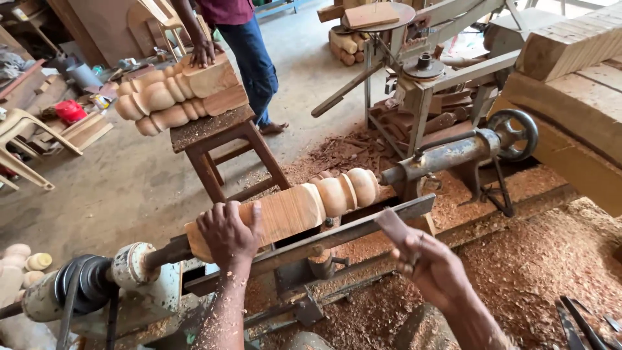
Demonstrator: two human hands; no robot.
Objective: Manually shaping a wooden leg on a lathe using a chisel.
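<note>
A turned wooden post [304, 204] is mounted lengthwise in a lathe, its right end shaped into rounded beads and its left part still square. My left hand [228, 234] rests on top of the square part, fingers wrapped over it. My right hand [431, 269] grips a flat brownish piece, perhaps sandpaper or a small block [392, 227], held just above the metal tool rest [324, 241] to the right of the post. The tailstock [453, 152] with its hand wheel [514, 134] presses the post's beaded end.
Sawdust and shavings [538, 259] cover the lathe bed and floor. The motor pulley [84, 285] sits at the left. Another person stands by a wooden stool [220, 139] stacked with finished turned posts [175, 97]. A metal machine [421, 71], timber and dark chisels [583, 324] lie around.
</note>
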